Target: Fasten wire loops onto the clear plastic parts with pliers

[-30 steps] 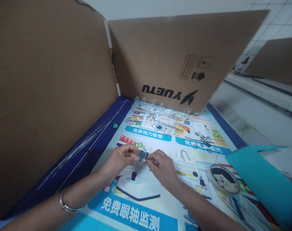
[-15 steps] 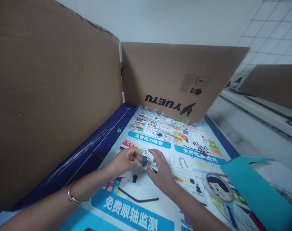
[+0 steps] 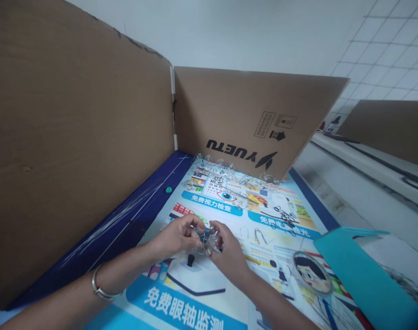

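Note:
A small clear, shiny piece (image 3: pixel 209 240) with a bluish part is held between my two hands over the printed sheet. My left hand (image 3: pixel 177 236) pinches its left side with thumb and fingers. My right hand (image 3: pixel 229 250) closes on its right side, thumb below and fingers curled above. Fingers partly cover the piece, and its exact kind is not clear. Just right of my right hand, a bent U-shaped piece (image 3: pixel 260 236) lies on the sheet. Beyond it is a small heap of thin black loops (image 3: pixel 285 216).
Several clear crinkled pieces (image 3: pixel 220 163) lie along the foot of the back cardboard panel (image 3: pixel 236 110). Another cardboard panel (image 3: pixel 78 128) stands at left. Thin pale strands (image 3: pixel 115 220) and a green disc (image 3: pixel 168 189) lie on the blue border. A teal open box (image 3: pixel 363 270) sits at right.
My right hand has closed in from beside the piece and now grips its right side. More of the clear part shows between the hands. The view has shifted slightly.

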The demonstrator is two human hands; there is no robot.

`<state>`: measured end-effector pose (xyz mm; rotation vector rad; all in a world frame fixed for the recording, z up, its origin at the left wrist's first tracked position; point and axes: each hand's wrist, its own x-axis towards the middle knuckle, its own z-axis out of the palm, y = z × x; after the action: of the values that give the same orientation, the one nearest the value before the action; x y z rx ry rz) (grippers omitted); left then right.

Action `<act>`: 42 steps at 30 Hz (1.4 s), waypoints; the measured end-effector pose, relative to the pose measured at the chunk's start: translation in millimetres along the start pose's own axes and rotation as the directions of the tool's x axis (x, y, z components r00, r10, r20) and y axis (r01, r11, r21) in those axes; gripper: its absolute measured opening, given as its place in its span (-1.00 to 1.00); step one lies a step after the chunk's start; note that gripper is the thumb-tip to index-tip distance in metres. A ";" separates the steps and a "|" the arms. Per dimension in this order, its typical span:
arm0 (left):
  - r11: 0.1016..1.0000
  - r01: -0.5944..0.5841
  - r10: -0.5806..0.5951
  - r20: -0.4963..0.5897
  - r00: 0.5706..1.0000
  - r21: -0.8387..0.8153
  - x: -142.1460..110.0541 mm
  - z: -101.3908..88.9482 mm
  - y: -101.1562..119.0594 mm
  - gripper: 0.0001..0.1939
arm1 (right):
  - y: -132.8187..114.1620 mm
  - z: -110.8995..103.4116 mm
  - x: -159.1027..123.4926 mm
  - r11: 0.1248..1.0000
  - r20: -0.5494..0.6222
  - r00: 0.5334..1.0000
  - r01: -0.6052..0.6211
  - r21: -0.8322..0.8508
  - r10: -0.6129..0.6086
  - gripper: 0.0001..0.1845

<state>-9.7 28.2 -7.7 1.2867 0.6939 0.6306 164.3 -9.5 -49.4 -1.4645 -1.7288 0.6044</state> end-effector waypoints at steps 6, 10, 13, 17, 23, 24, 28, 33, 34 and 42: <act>0.999 -0.040 0.039 0.049 0.998 0.008 0.6 -5.3 -0.1 -0.63 | 0.2 0.6 -0.6 1.000 -0.014 1.000 0.010 0.020 -0.009 -0.44; 0.996 -0.062 0.059 0.054 0.997 0.059 1.0 -9.7 0.8 -0.66 | 0.0 -0.1 -1.1 1.000 -0.003 1.000 0.023 0.012 -0.023 -0.45; 0.994 -0.084 0.079 0.064 0.995 0.075 1.2 -12.1 1.3 -0.68 | 0.4 0.0 -0.9 0.999 -0.010 0.999 0.041 -0.002 -0.041 -0.46; 0.989 -0.084 0.076 0.069 0.995 0.122 0.8 -14.4 3.1 -0.75 | 2.3 1.1 -0.6 0.999 -0.018 0.999 0.033 -0.005 -0.033 -0.47; 0.922 -0.095 0.081 0.055 0.995 0.376 -3.0 -14.1 13.0 -0.79 | 5.3 1.9 -2.0 0.999 -0.018 0.999 0.035 -0.006 -0.035 -0.44; 0.898 -0.111 0.096 0.057 0.994 0.427 -3.8 -13.6 14.2 -0.77 | 5.4 1.9 -2.1 0.999 -0.018 0.999 0.033 -0.004 -0.033 -0.44; 0.785 -0.187 0.182 0.069 0.981 0.590 -5.2 -12.7 13.8 -0.71 | 5.2 2.3 -1.7 1.000 -0.016 1.000 0.027 0.007 -0.027 -0.44; 0.728 -0.196 0.227 0.039 0.973 0.657 -4.4 -13.1 12.2 -0.70 | 4.6 1.9 -1.4 1.000 -0.025 1.000 0.019 0.023 -0.019 -0.46; 0.723 -0.201 0.233 0.040 0.972 0.661 -4.5 -12.9 12.3 -0.70 | 4.4 1.7 -1.5 1.000 -0.025 1.000 0.018 0.021 -0.018 -0.46; 0.624 -0.262 0.314 0.071 0.947 0.736 -5.2 -11.0 12.3 -0.73 | 2.4 1.1 -0.3 0.999 -0.033 0.999 -0.023 0.033 0.025 -0.47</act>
<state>-21.9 33.3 3.4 2.1911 0.8446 0.6760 164.9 -9.1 -52.0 -1.4663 -1.6706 0.6151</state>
